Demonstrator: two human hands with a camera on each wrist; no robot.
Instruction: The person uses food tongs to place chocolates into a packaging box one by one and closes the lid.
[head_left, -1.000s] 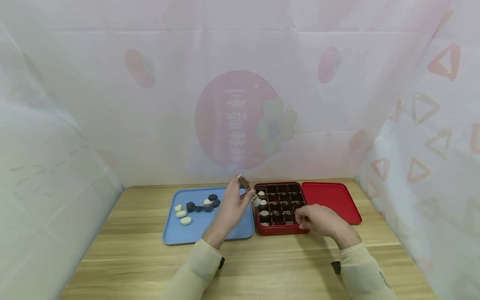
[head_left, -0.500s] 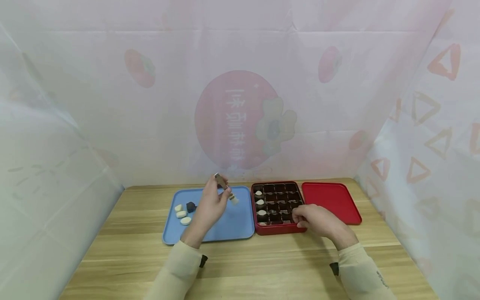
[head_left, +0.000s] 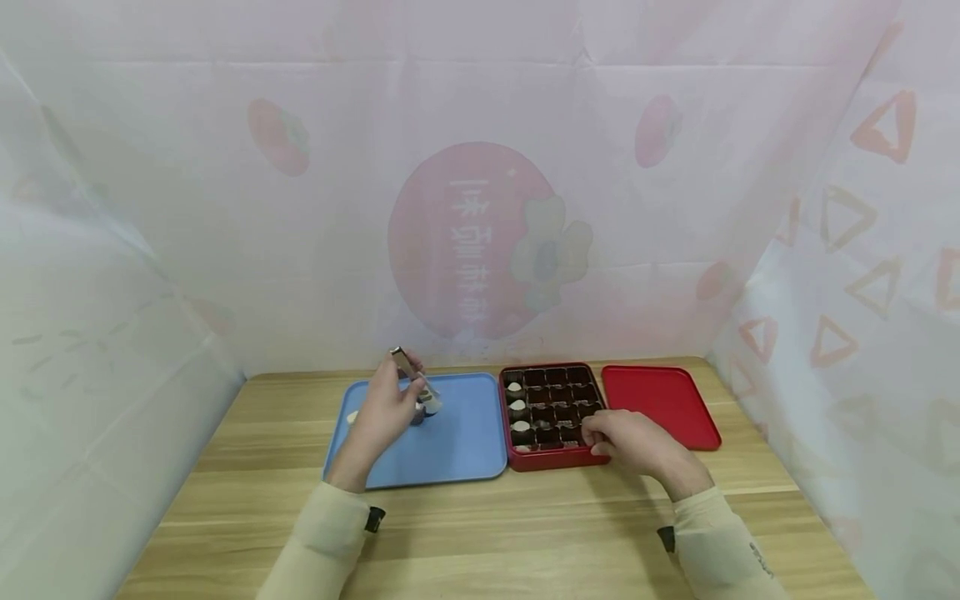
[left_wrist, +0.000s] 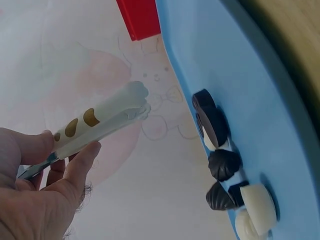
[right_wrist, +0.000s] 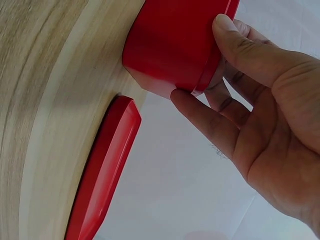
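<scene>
My left hand pinches a pair of small tongs with a metal handle and pale tips marked with gold spots. The tips stay close together, with nothing visible between them. They hover above a blue tray; in the left wrist view, dark chocolates and white chocolates lie on that tray, several shell-shaped. From the head, my left hand covers most of them. My right hand grips the near right corner of a red box, thumb and fingers on its rim. White pieces sit in the box's left column of dark compartments.
A flat red lid lies right of the box, towards the back. All of it stands on a wooden table. Behind and at the sides hangs a pale printed cloth.
My left hand and the tongs have moved left from the box's left column to above the tray's chocolates. The box and my right hand have shifted slightly left.
</scene>
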